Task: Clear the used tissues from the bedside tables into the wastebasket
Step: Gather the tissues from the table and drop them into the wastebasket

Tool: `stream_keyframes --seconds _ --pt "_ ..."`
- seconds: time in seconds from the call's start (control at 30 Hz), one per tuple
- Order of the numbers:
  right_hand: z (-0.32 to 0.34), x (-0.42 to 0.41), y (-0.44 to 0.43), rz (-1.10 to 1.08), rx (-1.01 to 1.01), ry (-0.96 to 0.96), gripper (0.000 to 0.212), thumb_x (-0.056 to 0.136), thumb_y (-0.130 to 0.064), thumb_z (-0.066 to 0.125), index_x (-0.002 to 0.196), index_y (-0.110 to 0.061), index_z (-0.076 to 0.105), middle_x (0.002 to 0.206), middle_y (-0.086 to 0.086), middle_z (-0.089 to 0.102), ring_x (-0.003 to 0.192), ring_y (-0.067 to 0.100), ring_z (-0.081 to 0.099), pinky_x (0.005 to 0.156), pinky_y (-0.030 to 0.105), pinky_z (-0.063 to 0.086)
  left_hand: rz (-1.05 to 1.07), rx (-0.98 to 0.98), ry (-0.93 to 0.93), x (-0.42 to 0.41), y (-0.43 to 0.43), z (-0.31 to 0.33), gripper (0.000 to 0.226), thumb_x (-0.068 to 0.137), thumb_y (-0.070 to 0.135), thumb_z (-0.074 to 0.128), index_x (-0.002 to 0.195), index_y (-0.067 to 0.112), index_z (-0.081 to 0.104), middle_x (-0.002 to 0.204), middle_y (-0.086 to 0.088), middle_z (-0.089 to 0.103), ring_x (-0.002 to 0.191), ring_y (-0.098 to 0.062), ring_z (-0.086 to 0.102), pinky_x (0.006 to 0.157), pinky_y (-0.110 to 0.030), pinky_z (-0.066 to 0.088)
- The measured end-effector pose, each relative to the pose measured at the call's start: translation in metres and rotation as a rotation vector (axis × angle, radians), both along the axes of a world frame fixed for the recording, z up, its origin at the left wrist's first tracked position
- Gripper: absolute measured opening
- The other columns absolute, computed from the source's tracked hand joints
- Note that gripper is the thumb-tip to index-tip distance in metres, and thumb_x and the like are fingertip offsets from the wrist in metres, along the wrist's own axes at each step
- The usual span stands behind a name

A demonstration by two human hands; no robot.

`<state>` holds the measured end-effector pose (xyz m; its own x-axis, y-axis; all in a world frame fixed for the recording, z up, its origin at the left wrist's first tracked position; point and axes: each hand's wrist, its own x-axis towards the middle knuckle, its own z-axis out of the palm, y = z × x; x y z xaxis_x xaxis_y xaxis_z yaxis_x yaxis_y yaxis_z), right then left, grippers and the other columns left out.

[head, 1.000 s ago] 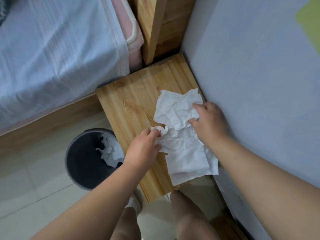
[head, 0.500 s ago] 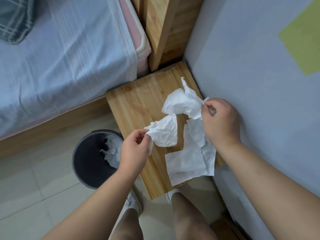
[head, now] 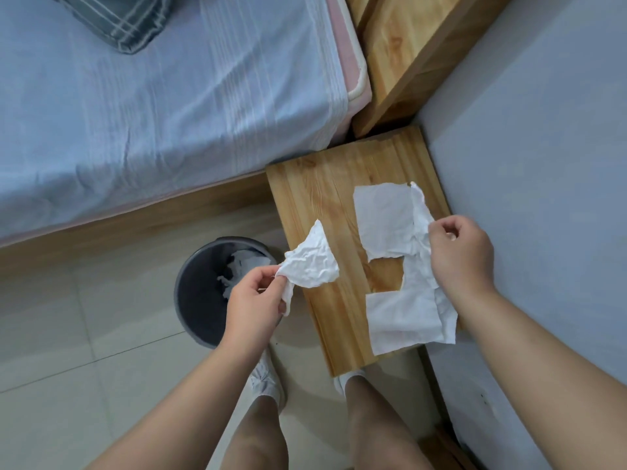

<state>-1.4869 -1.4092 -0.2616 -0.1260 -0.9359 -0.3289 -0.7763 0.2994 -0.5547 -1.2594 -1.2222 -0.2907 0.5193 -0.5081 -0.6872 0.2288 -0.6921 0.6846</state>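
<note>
left hand (head: 252,305) pinches crumpled tissue (head: 310,262) off table's (head: 305,184) left edge, beside bin (head: 190,293) | right hand (head: 459,254) pinches long tissue (head: 403,266) near the right edge | we judge: carry both over the bin, then let go | long tissue runs front to back, tip toward the wall corner

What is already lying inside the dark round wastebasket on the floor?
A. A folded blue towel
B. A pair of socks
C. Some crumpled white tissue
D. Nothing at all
C: crumpled white tissue shows inside the dark round wastebasket, just behind the left hand, which pinches another crumpled white tissue piece.
</note>
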Motion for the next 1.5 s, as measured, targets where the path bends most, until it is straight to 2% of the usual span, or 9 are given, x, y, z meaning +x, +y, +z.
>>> stream_keyframes --seconds 0.2,0.3,0.5,0.6,0.73,0.93,1.1,1.3,1.5 --pt "0.014 0.07 0.042 0.113 -0.083 -0.171 0.019 0.102 -0.031 0.054 0.083 -0.033 0.054 0.077 -0.013 0.064 0.072 -0.007 0.059 0.056 0.01 0.041 0.118 0.041 -0.008 0.044 0.049 -0.008 0.016 0.101 0.022 0.065 0.094 0.032 0.076 0.075 -0.004 0.073 0.052 -0.002 0.059 0.069 -0.036 0.055" --pt "0.006 0.112 0.072 0.197 -0.007 -0.205 0.017 0.102 -0.033 0.056 0.086 -0.036 0.057 0.081 -0.012 0.067 0.079 -0.004 0.062 0.061 0.016 0.043 0.164 0.075 -0.007 0.07 0.078 -0.021 0.012 0.102 0.024 0.066 0.096 0.027 0.076 0.068 0.007 0.072 0.05 0.001 0.058 0.063 -0.03 0.053" --pt "-0.046 0.179 0.137 0.346 0.204 -0.254 0.019 0.102 -0.03 0.055 0.087 -0.041 0.061 0.087 -0.028 0.069 0.076 -0.007 0.063 0.058 0.007 0.043 0.237 0.216 -0.028 0.11 0.126 -0.061 0.009 0.095 0.026 0.069 0.091 0.029 0.077 0.065 0.005 0.074 0.059 -0.011 0.065 0.065 -0.036 0.054" --pt "-0.088 0.196 0.156 0.334 0.312 -0.223 0.016 0.101 -0.026 0.054 0.096 -0.033 0.067 0.084 -0.016 0.073 0.073 -0.001 0.064 0.057 0.015 0.042 0.241 0.275 -0.049 0.122 0.139 -0.084 0.009 0.084 0.034 0.068 0.085 0.032 0.077 0.063 0.008 0.071 0.063 -0.02 0.062 0.063 -0.035 0.052" --pt "-0.141 0.201 0.173 0.375 0.416 -0.134 0.022 0.103 -0.028 0.051 0.119 -0.024 0.067 0.111 -0.005 0.072 0.096 0.016 0.065 0.066 0.022 0.045 0.177 0.339 -0.044 0.128 0.149 -0.115 0.014 0.085 0.028 0.065 0.084 0.02 0.077 0.057 0.011 0.061 0.053 -0.017 0.048 0.057 -0.032 0.044" --pt "-0.175 0.194 0.181 0.428 0.662 -0.074 0.036 0.102 -0.03 0.054 0.137 -0.023 0.057 0.132 0.0 0.065 0.112 0.02 0.063 0.092 0.036 0.053 0.085 0.403 0.051 0.118 0.15 -0.137 0.033 0.101 0.025 0.061 0.133 0.025 0.067 0.096 0.004 0.075 0.072 -0.016 0.074 0.058 -0.029 0.056" --pt "-0.156 0.173 0.175 0.462 0.659 -0.108 0.026 0.099 -0.034 0.054 0.124 -0.032 0.063 0.112 -0.009 0.065 0.088 0.007 0.06 0.067 0.024 0.045 -0.008 0.401 -0.025 0.096 0.134 -0.122 0.031 0.104 0.024 0.058 0.134 0.025 0.066 0.105 0.01 0.072 0.08 -0.014 0.076 0.063 -0.032 0.06" --pt "-0.081 0.13 0.143 0.342 0.618 -0.338 0.015 0.088 -0.042 0.055 0.097 -0.041 0.066 0.095 -0.008 0.074 0.086 0.014 0.071 0.081 0.041 0.06 -0.159 0.228 -0.183 0.054 0.063 -0.072 0.015 0.103 0.026 0.061 0.109 0.034 0.072 0.093 0.007 0.078 0.074 -0.003 0.073 0.081 -0.044 0.064" --pt "-0.016 0.046 0.081 0.148 0.409 -0.424 0.012 0.086 -0.046 0.06 0.095 -0.047 0.068 0.088 -0.015 0.076 0.081 0.005 0.072 0.073 0.032 0.061 -0.433 0.0 -0.294 -0.006 -0.032 -0.023 0.009 0.102 0.036 0.064 0.108 0.041 0.069 0.097 0.019 0.073 0.088 0.004 0.066 0.077 -0.028 0.056"
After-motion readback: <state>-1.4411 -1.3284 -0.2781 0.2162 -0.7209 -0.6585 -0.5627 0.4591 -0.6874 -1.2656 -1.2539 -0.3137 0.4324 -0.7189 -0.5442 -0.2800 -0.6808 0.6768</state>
